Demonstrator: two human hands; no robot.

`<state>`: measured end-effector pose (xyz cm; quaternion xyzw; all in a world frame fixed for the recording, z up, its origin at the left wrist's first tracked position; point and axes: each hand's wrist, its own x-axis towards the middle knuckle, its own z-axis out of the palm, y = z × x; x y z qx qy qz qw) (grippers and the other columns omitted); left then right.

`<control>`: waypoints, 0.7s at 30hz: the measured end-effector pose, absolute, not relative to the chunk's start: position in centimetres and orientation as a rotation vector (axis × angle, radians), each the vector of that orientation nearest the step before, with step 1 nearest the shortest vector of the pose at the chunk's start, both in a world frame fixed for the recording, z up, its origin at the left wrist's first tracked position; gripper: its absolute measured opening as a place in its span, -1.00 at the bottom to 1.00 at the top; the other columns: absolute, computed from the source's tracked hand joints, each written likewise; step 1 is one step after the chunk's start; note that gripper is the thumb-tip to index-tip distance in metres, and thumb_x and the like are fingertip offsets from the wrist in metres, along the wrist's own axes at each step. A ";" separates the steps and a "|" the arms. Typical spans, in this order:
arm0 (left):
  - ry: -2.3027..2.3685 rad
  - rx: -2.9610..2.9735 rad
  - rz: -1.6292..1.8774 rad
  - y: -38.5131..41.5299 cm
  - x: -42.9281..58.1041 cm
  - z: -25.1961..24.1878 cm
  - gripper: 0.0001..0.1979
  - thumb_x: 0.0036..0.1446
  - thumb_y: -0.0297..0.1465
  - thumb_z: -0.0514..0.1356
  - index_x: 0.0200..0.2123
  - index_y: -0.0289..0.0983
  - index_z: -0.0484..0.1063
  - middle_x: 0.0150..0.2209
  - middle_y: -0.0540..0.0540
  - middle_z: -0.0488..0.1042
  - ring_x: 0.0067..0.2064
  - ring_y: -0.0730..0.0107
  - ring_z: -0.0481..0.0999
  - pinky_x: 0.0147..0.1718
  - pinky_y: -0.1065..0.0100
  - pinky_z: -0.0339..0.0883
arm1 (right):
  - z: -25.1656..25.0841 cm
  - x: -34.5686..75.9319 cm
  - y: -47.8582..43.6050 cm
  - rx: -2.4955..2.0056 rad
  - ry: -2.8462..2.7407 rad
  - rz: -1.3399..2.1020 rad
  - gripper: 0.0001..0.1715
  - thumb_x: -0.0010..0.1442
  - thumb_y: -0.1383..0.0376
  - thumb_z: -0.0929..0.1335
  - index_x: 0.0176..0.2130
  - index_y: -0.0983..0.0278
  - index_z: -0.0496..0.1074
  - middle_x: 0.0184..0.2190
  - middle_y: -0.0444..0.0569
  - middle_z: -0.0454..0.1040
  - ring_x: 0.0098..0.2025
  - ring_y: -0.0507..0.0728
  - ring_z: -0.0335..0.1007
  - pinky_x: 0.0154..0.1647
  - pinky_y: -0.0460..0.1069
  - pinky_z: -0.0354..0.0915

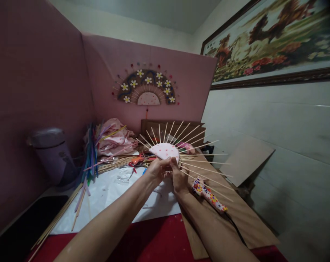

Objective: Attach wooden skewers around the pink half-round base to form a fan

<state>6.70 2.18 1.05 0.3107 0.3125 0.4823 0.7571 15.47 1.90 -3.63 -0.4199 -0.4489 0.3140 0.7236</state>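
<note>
Both my hands hold up a half-round pink dotted piece with thin wooden sticks fanning out of it like rays. My left hand pinches its lower left edge, fingers closed. My right hand grips the lower right edge, fingers closed too. A colourful dotted glue gun lies on the brown board just right of my right wrist.
A finished fan with white flowers hangs on the pink wall. A grey bin stands at left, beside coloured strips, pink cloth and loose sticks. White paper covers the table; cardboard sheets lean at right.
</note>
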 end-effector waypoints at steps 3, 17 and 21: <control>0.619 0.743 1.125 2.0 7.2 1.1 -0.81 -0.17 -0.57 0.27 -0.39 -0.33 0.38 -0.53 -0.01 0.44 -0.56 0.51 0.39 -0.59 0.50 0.22 | -3.4 15.9 2.4 -0.919 -1.011 0.639 -0.52 -0.09 0.04 0.37 -0.27 0.35 0.46 -0.44 0.02 0.54 -0.31 0.17 0.46 -0.31 0.01 0.36; 1.006 1.232 1.249 0.9 3.2 1.1 -0.89 -0.14 -0.49 0.26 -0.45 -0.35 0.43 -0.52 -0.05 0.41 -0.51 0.45 0.39 -0.52 0.45 0.21 | -3.1 15.1 2.5 -0.762 -0.745 0.858 -0.52 -0.09 0.06 0.38 -0.26 0.36 0.42 -0.52 -0.08 0.50 -0.52 0.05 0.41 -0.54 -0.08 0.32; 1.283 1.500 1.991 -0.3 -2.7 4.7 -0.70 -0.12 -0.50 0.25 -0.22 -0.28 0.40 -0.11 -0.13 0.38 0.03 0.16 0.26 -0.08 0.30 0.19 | -3.2 15.4 2.7 -0.804 -0.753 0.827 -0.54 -0.12 0.06 0.39 -0.31 0.35 0.42 -0.65 -0.16 0.41 -0.58 0.03 0.36 -0.58 -0.10 0.28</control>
